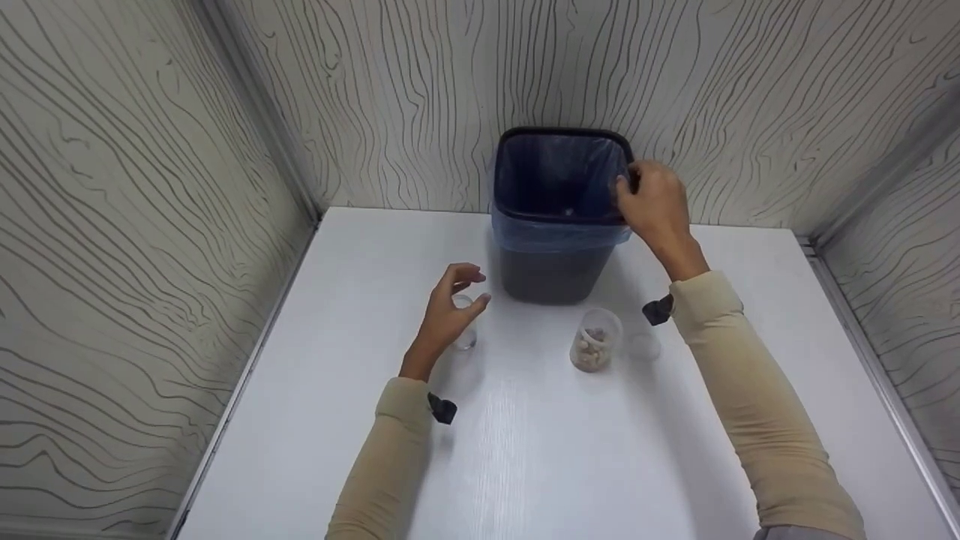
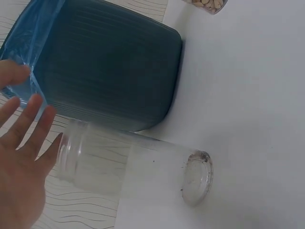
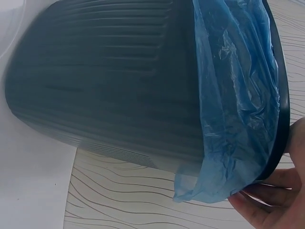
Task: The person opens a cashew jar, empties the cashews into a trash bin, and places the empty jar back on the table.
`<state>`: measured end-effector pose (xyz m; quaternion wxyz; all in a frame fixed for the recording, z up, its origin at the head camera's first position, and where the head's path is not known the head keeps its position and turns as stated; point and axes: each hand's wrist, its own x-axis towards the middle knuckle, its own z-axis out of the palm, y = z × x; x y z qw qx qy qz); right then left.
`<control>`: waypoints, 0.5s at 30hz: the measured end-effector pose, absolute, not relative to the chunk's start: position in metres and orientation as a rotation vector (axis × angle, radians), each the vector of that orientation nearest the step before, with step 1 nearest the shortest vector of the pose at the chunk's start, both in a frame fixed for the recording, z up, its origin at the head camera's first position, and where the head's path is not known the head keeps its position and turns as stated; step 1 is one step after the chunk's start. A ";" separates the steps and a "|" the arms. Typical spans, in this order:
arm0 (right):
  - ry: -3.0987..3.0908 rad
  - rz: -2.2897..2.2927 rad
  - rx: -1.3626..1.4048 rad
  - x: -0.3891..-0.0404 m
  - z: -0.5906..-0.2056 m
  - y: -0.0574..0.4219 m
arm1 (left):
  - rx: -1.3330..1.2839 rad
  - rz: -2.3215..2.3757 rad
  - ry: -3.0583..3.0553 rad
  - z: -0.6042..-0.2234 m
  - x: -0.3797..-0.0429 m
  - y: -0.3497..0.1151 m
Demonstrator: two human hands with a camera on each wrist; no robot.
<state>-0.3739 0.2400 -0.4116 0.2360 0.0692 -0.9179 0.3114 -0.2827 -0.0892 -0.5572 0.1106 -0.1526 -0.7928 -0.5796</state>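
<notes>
A dark trash bin (image 1: 553,277) stands upright at the back of the table, lined with a blue plastic bag (image 1: 555,235) folded over its rim. My right hand (image 1: 657,201) grips the bin's right rim, thumb over the inner side and fingers outside, as the right wrist view (image 3: 281,191) also shows. Beside the bin's left front, my left hand (image 1: 444,313) is spread, its fingers apart near the mouth of a clear jar (image 2: 157,167). This jar stands upright and holds only dark specks at its bottom; the hand partly hides it in the head view.
A clear container (image 1: 591,351) with pale, chunky pieces stands in front of the bin. To its right lies a round transparent disc (image 1: 643,346), possibly a lid. Patterned walls (image 1: 390,112) border the white table (image 1: 510,450) at the back and sides.
</notes>
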 end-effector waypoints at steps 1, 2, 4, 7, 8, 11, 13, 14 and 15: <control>-2.522 0.856 0.187 -0.373 -0.411 0.240 | -0.452 -1.701 -2.328 -0.557 -0.283 -0.089; -2.529 0.855 0.187 -0.372 -0.411 0.240 | -0.454 -1.702 -2.327 -0.556 -0.283 -0.089; -2.539 0.853 0.183 -0.370 -0.411 0.241 | -0.459 -1.708 -2.328 -0.555 -0.282 -0.088; -2.545 0.849 0.184 -0.368 -0.412 0.243 | -0.475 -1.725 -2.329 -0.553 -0.282 -0.086; -2.544 0.847 0.187 -0.368 -0.412 0.244 | -0.479 -1.731 -2.330 -0.553 -0.281 -0.086; -2.540 0.844 0.195 -0.365 -0.412 0.245 | -0.497 -1.739 -2.327 -0.551 -0.281 -0.085; -2.535 0.845 0.203 -0.364 -0.412 0.246 | -0.508 -1.740 -2.324 -0.549 -0.281 -0.086; -2.532 0.846 0.206 -0.363 -0.412 0.246 | -0.518 -1.740 -2.323 -0.548 -0.281 -0.086; -2.529 0.848 0.209 -0.362 -0.412 0.247 | -0.531 -1.740 -2.319 -0.547 -0.281 -0.086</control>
